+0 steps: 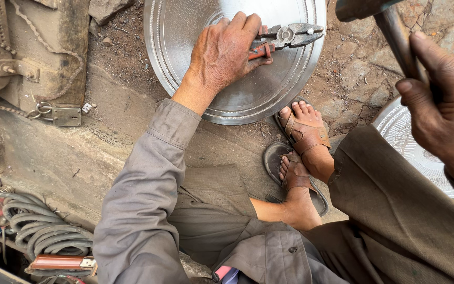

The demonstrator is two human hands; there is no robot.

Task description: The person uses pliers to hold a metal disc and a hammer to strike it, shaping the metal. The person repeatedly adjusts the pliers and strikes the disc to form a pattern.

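A large round metal tray [185,58] with engraved rings near its rim lies on the dirt ground in front of me. My left hand [224,50] rests on it and grips pliers [290,36] with red handles, their jaws pointing right over the tray's rim. My right hand [445,105] is raised at the right edge of the view, closed around the dark handle of a hammer [390,23] whose head shows at the top. My feet in brown sandals [306,137] touch the tray's near rim.
A second patterned metal tray [405,137] lies at the right, partly under my arm. A wooden block with chain and metal latch [61,113] sits at the upper left. Coiled grey hose [43,231] and small tools lie at the lower left. Stones cover the ground at the upper right.
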